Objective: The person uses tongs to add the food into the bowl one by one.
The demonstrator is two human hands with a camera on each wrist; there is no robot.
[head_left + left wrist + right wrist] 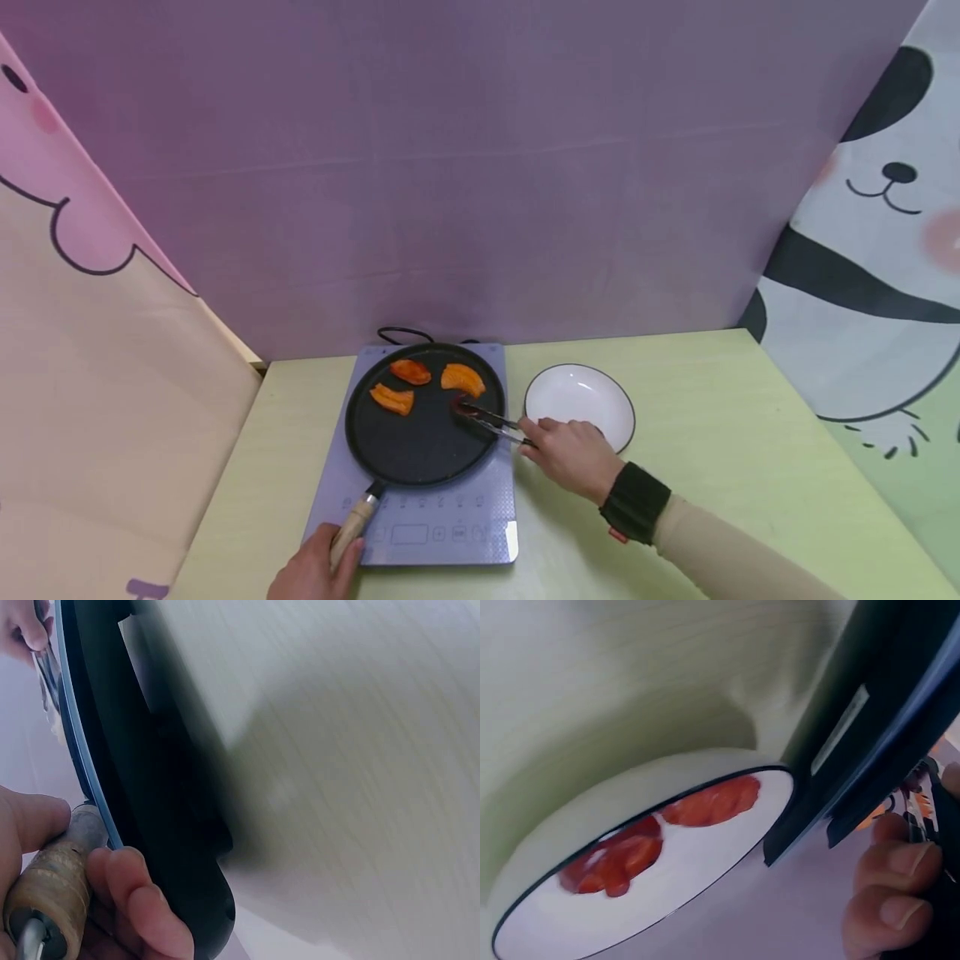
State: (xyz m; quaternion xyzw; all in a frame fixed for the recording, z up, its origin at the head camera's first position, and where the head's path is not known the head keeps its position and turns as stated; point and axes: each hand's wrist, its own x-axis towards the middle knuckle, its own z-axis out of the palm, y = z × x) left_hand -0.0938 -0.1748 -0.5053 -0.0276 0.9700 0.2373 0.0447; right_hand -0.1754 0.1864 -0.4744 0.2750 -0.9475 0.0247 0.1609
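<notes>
My left hand (313, 568) grips the wooden handle (352, 527) of a round black frying pan (420, 454). Three orange, meat-like slices lie in the pan's far half, one of them an orange slice (462, 379) at the right. My right hand (573, 457) holds metal tongs (497, 422) whose tips reach low over the pan's right side, with a small dark-red piece (461, 406) at them. Partly under that hand in the head view stands a white dark-rimmed plate (573, 387). In the right wrist view, red raw-looking pieces (712, 804) lie on it.
The pan sits on a flat induction cooktop (442, 552) with touch controls at its near end. A black cable (401, 333) loops behind it. The pale wooden table (720, 433) meets a purple backdrop (480, 208) at the back, and printed panels flank both sides.
</notes>
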